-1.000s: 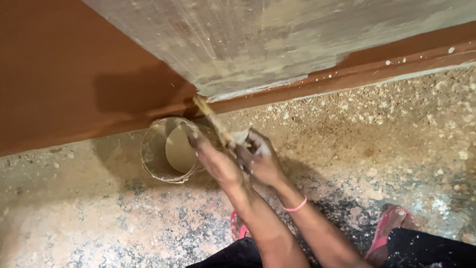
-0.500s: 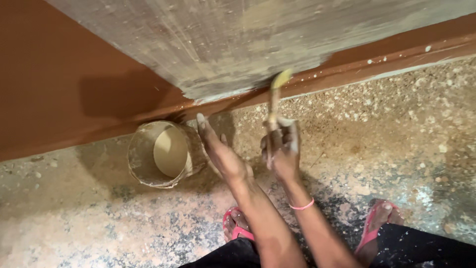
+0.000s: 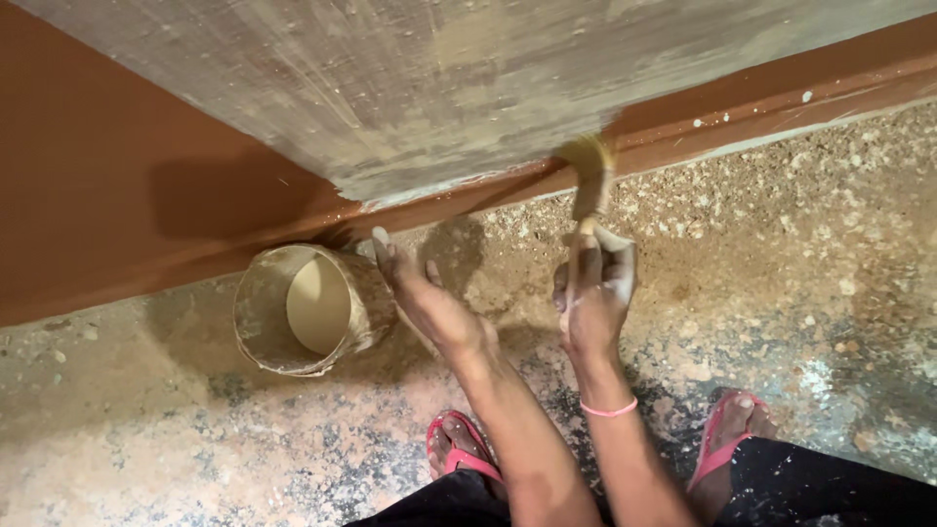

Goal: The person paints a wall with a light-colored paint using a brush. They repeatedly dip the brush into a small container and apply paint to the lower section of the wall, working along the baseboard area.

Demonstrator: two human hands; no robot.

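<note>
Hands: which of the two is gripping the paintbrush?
The right hand, the one with the pink band at the wrist, grips the paintbrush with bristles up at the wall's lower edge. The left hand holds nothing; its fingers touch the paint bucket.

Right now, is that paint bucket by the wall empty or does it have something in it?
Not empty: the bucket is tipped, and pale cream liquid shows inside it.
</note>
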